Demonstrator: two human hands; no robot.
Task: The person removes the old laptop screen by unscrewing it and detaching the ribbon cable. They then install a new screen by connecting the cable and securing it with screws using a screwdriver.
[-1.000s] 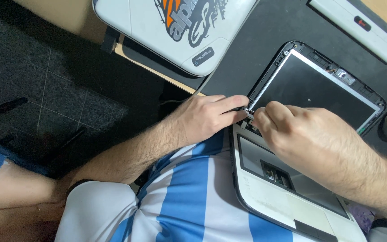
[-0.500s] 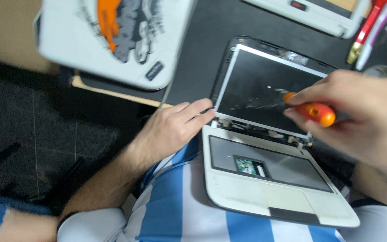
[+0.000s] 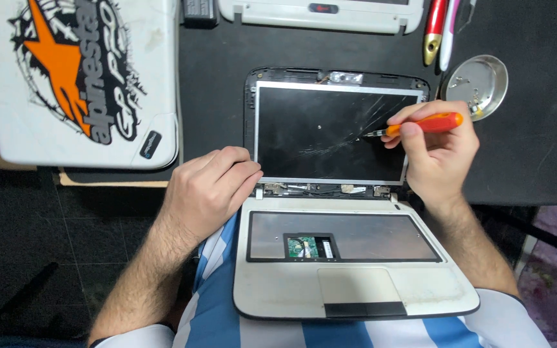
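A small white laptop point(image 3: 356, 296) lies open flat, its base on my lap and its lid on a black table. The keyboard is gone, baring a grey tray with a green circuit board point(image 3: 304, 247). The bezel is off the cracked dark screen point(image 3: 317, 129). My left hand point(image 3: 211, 187) rests on the screen's lower left corner by the hinge. My right hand point(image 3: 436, 151) grips an orange-handled screwdriver point(image 3: 420, 124), its tip over the right part of the screen.
A round metal dish point(image 3: 481, 80) with small screws sits right of the lid. A white case point(image 3: 78, 77) with an orange star design lies at the upper left. Another white device point(image 3: 320, 13) and two pens point(image 3: 439, 29) lie along the far edge of the black table point(image 3: 536, 148).
The view has shifted so the laptop is centred. My right hand moved from the hinge area up to the screen's right side, now holding the screwdriver. My left hand stayed at the lower left corner.
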